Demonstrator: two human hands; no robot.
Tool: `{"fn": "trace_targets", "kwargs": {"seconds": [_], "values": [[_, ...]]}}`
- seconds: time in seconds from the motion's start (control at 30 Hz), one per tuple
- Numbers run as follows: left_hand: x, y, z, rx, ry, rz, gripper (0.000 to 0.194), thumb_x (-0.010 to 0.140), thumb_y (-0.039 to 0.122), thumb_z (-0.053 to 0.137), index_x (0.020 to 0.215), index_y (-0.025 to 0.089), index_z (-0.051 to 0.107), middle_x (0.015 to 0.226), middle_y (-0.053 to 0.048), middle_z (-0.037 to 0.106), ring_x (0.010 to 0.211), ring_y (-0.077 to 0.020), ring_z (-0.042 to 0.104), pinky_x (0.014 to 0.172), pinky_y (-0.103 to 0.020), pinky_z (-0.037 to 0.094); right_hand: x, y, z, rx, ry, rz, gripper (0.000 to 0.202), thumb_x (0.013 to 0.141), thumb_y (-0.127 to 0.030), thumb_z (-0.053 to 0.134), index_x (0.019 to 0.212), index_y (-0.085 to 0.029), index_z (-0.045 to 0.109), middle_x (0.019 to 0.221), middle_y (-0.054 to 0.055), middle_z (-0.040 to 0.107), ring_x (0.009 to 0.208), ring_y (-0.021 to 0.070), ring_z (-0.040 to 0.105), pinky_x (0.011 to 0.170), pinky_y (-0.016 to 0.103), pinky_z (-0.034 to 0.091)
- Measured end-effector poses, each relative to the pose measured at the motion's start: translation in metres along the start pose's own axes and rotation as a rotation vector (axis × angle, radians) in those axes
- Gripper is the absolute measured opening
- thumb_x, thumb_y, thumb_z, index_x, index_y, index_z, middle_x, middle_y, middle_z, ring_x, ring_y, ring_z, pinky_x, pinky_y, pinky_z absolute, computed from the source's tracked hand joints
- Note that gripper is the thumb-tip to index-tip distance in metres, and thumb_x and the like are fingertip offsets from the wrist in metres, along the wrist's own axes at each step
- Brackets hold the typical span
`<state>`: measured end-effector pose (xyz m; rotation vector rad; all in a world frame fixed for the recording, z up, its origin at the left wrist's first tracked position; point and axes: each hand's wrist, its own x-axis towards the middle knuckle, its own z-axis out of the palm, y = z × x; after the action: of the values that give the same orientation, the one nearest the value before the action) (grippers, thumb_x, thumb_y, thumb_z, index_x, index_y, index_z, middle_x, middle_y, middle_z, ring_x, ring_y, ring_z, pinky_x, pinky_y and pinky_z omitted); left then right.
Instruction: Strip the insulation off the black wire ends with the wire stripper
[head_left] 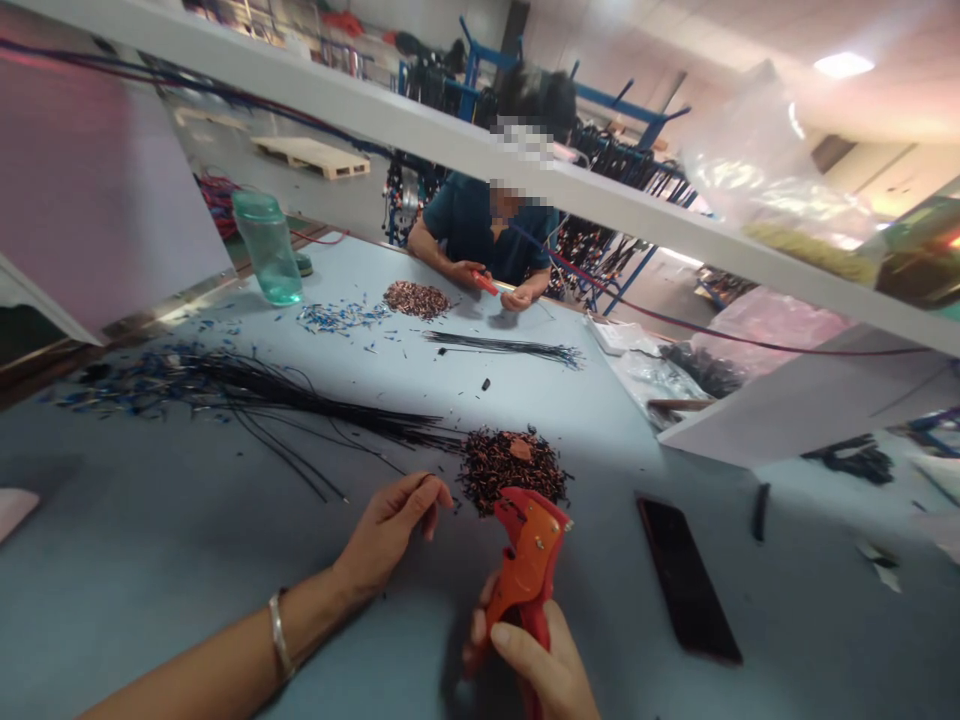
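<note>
My right hand (544, 655) is wrapped round the handles of a red and orange wire stripper (534, 550), its head pointing away from me. Just left of it, the fingers of my left hand (397, 525) are curled in a pinch. A thin black wire (379, 458) runs up to these fingers; its end is hidden. Beyond the tool's head lies a pile of short black and copper-coloured offcuts (514, 465). A bundle of long black wires (322, 400) stretches leftward from the pile, with blue terminals (161, 380) clustered at its far left end.
A dark phone (688, 580) lies at the right. Across the table (360, 345) a co-worker (480, 235) holds a red tool, near a second offcut pile (416, 299) and wires (502, 346). A green bottle (268, 250) stands at back left. A white beam (420, 150) crosses above.
</note>
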<state>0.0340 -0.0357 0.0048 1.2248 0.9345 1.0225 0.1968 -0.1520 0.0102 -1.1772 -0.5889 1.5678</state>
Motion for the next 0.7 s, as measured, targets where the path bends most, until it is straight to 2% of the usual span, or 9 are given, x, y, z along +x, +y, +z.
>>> {"fn": "trace_targets", "kwargs": {"seconds": [0.1,0.2,0.23,0.3,0.37,0.47,0.57,0.7], "values": [[-0.003,0.001,0.003,0.067,-0.092,0.041,0.034,0.089,0.047,0.051,0.085,0.015,0.064,0.062,0.003,0.054,0.053,-0.0107,0.047,0.054,-0.022,0.039,0.000,-0.001,-0.004,-0.050,-0.037,0.005,0.052,0.064,-0.049,0.078,0.098,-0.014,0.062,0.078,0.005,0.067,0.066,0.0216,0.063,0.063,0.035,0.052],[-0.004,-0.001,0.004,0.075,-0.082,0.077,0.030,0.087,0.044,0.056,0.087,0.015,0.063,0.060,0.004,0.051,0.051,-0.0099,0.046,0.052,-0.021,0.039,0.003,-0.007,-0.016,-0.465,-0.032,-0.147,0.039,0.074,-0.052,0.067,0.087,-0.015,0.064,0.070,0.004,0.064,0.062,0.0198,0.059,0.059,0.031,0.047],[-0.004,-0.002,0.004,0.068,-0.036,0.079,0.028,0.086,0.042,0.057,0.088,0.015,0.062,0.059,0.005,0.050,0.051,-0.0096,0.046,0.051,-0.021,0.038,0.005,-0.009,-0.022,-0.663,-0.011,-0.245,0.033,0.077,-0.049,0.063,0.085,-0.016,0.064,0.069,0.004,0.063,0.061,0.0196,0.059,0.058,0.030,0.046],[-0.003,-0.004,0.004,0.043,0.085,0.061,0.026,0.085,0.040,0.059,0.092,0.015,0.062,0.060,0.005,0.050,0.051,-0.0090,0.045,0.051,-0.020,0.038,0.011,-0.012,-0.035,-1.050,0.028,-0.498,0.025,0.080,-0.037,0.061,0.096,-0.018,0.063,0.076,0.005,0.068,0.063,0.0208,0.062,0.059,0.030,0.047],[-0.001,-0.005,0.003,0.018,0.185,0.027,0.028,0.083,0.040,0.061,0.095,0.015,0.062,0.062,0.005,0.051,0.051,-0.0085,0.044,0.050,-0.020,0.038,0.018,-0.012,-0.046,-1.382,0.003,-0.795,0.039,0.075,-0.033,0.067,0.110,-0.018,0.060,0.087,0.009,0.072,0.069,0.0241,0.066,0.062,0.032,0.049],[0.000,-0.004,0.003,0.007,0.229,-0.014,0.030,0.078,0.041,0.064,0.092,0.015,0.063,0.063,0.005,0.051,0.049,-0.0082,0.043,0.048,-0.020,0.038,0.029,-0.006,-0.054,-1.719,-0.057,-1.125,0.054,0.068,-0.044,0.075,0.111,-0.015,0.061,0.081,0.010,0.073,0.064,0.0263,0.066,0.060,0.035,0.048],[-0.001,-0.004,0.004,0.035,0.157,-0.014,0.026,0.076,0.039,0.066,0.085,0.015,0.063,0.062,0.005,0.052,0.047,-0.0079,0.042,0.046,-0.020,0.036,0.036,0.002,-0.051,-1.808,-0.124,-1.234,0.061,0.069,-0.058,0.072,0.109,-0.013,0.062,0.085,0.011,0.072,0.067,0.0257,0.065,0.061,0.035,0.048],[-0.004,-0.007,0.005,0.099,0.016,0.027,0.019,0.079,0.035,0.065,0.078,0.016,0.063,0.060,0.005,0.052,0.046,-0.0071,0.042,0.045,-0.019,0.035,0.037,0.007,-0.040,-1.770,-0.151,-1.188,0.064,0.071,-0.066,0.066,0.107,-0.013,0.062,0.090,0.013,0.070,0.072,0.0257,0.064,0.063,0.035,0.049]]}}
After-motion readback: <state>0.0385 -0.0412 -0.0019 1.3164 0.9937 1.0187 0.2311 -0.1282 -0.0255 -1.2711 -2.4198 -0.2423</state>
